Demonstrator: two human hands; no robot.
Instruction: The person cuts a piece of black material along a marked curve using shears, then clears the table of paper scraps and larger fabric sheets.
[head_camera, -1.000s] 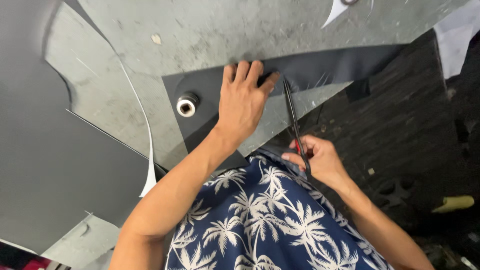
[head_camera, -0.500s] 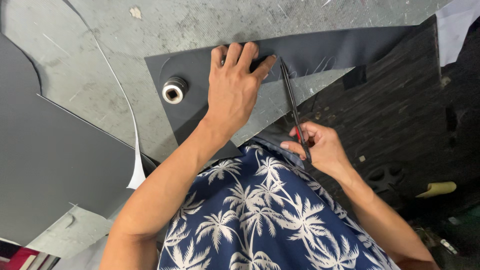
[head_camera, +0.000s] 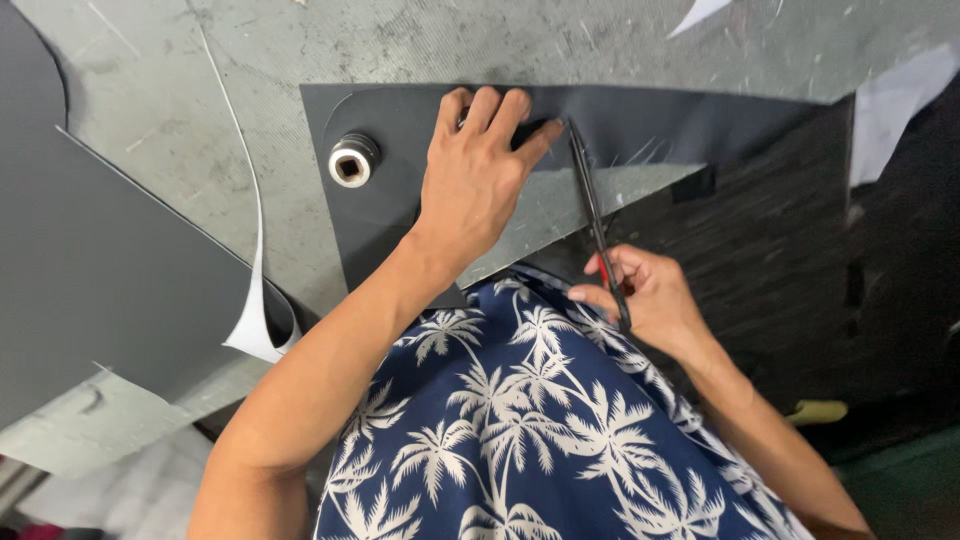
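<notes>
Two hands at work | grey counter (head_camera: 300, 50) | dark sheet (head_camera: 690, 125) flat on counter | left hand (head_camera: 475, 185) pressing sheet, fingers together | right hand (head_camera: 650, 300) fingers pinching slim black cutting tool (head_camera: 595, 215), tip on sheet | metal socket (head_camera: 353, 160) upright on sheet

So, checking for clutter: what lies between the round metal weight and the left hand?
Only bare dark sheet, between the weight and left hand, head view.
</notes>
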